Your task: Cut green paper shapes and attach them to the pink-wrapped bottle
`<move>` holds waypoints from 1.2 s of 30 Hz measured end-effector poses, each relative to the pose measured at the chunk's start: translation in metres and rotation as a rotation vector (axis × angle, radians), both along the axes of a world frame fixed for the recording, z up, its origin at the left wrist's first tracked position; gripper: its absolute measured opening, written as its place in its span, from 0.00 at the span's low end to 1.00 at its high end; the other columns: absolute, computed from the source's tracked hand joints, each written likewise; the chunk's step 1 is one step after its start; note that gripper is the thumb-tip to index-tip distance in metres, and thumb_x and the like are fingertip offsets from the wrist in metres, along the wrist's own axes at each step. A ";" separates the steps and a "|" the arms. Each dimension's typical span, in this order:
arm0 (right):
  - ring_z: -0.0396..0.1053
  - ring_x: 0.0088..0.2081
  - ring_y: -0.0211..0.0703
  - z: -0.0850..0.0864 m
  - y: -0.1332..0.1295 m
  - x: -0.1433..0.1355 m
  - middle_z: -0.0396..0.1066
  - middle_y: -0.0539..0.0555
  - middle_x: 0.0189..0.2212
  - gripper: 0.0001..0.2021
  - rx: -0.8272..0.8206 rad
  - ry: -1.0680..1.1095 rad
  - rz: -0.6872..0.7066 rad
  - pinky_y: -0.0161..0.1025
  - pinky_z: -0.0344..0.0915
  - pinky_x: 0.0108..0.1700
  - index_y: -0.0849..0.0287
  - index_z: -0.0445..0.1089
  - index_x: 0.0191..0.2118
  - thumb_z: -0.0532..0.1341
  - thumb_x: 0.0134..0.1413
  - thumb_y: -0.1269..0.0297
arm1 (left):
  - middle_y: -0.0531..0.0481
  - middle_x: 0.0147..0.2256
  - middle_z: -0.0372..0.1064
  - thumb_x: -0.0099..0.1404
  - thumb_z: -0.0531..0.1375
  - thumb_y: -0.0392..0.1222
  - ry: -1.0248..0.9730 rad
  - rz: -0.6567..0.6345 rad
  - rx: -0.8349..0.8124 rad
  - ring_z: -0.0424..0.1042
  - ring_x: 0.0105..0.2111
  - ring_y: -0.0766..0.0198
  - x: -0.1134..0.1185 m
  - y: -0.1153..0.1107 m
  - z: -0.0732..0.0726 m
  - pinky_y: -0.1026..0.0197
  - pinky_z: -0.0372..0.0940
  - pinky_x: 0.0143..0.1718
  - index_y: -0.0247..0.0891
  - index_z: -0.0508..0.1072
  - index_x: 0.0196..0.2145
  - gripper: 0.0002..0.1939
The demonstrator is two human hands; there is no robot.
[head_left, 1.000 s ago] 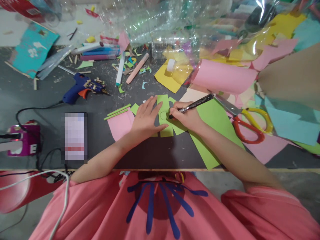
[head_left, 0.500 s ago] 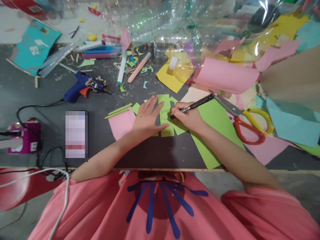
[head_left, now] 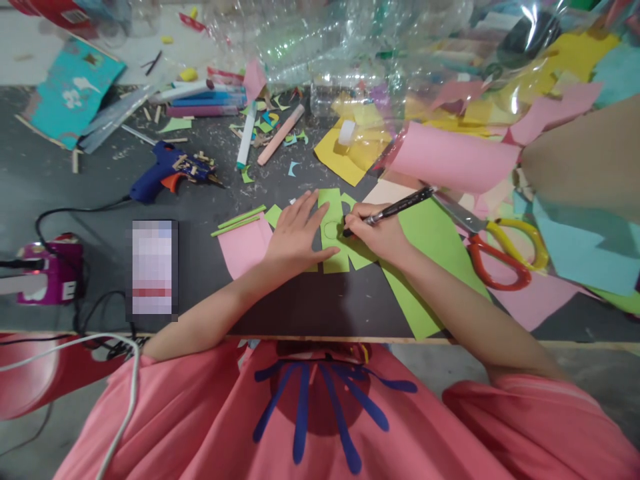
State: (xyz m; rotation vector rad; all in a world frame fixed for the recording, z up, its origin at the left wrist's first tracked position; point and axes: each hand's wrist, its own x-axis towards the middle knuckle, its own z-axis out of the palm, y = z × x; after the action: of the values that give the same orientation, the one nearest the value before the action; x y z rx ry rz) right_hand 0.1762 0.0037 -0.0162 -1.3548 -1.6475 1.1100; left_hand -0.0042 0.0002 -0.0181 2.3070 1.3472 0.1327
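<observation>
My right hand (head_left: 376, 232) is closed round a black pen (head_left: 403, 205), its tip low over a strip of green paper (head_left: 330, 255). A thin round outline is drawn on that strip. My left hand (head_left: 299, 233) lies flat with fingers spread, its thumb and fingertips along the strip's left edge. Under my right hand are another cut green piece (head_left: 361, 252) and a large green sheet (head_left: 425, 267). Left of my left hand, a pink paper (head_left: 243, 248) carries thin rolled green sticks (head_left: 240, 222).
Scissors (head_left: 500, 250) with red and yellow handles lie at right. A blue glue gun (head_left: 163, 170), a phone (head_left: 152, 268) and a purple box with cables (head_left: 50, 272) are at left. Clear plastic bottles (head_left: 360, 87), markers (head_left: 281, 135) and paper scraps crowd the back.
The pen and my right hand have shifted very slightly right, off the drawn outline, which now looks closed. My left hand stays in place on the paper.
</observation>
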 end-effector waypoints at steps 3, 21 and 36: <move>0.51 0.19 0.33 0.000 0.000 0.000 0.51 0.44 0.13 0.15 -0.005 -0.003 -0.014 0.36 0.50 0.25 0.55 0.48 0.15 0.55 0.46 0.67 | 0.34 0.67 0.47 0.58 0.62 0.55 0.004 0.000 -0.003 0.46 0.67 0.45 0.000 0.000 0.000 0.42 0.47 0.65 0.34 0.58 0.62 0.39; 0.68 0.22 0.36 -0.008 -0.001 0.006 0.72 0.49 0.23 0.17 -0.100 0.328 -0.070 0.35 0.64 0.25 0.56 0.71 0.33 0.60 0.54 0.46 | 0.33 0.68 0.41 0.59 0.59 0.60 -0.038 0.002 -0.009 0.43 0.68 0.46 -0.004 0.002 -0.004 0.44 0.45 0.66 0.31 0.46 0.67 0.49; 0.74 0.30 0.40 -0.009 -0.005 0.004 0.75 0.52 0.28 0.22 -0.100 0.331 -0.073 0.40 0.72 0.36 0.56 0.70 0.39 0.61 0.51 0.41 | 0.36 0.69 0.39 0.57 0.63 0.55 -0.054 -0.007 0.016 0.38 0.69 0.45 -0.014 0.004 -0.001 0.37 0.38 0.66 0.39 0.54 0.64 0.42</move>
State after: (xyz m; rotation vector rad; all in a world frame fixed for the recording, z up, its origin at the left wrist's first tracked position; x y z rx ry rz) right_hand 0.1804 -0.0010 -0.0250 -1.2060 -1.3095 1.3086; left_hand -0.0179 0.0041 -0.0195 2.3045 1.3158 0.2030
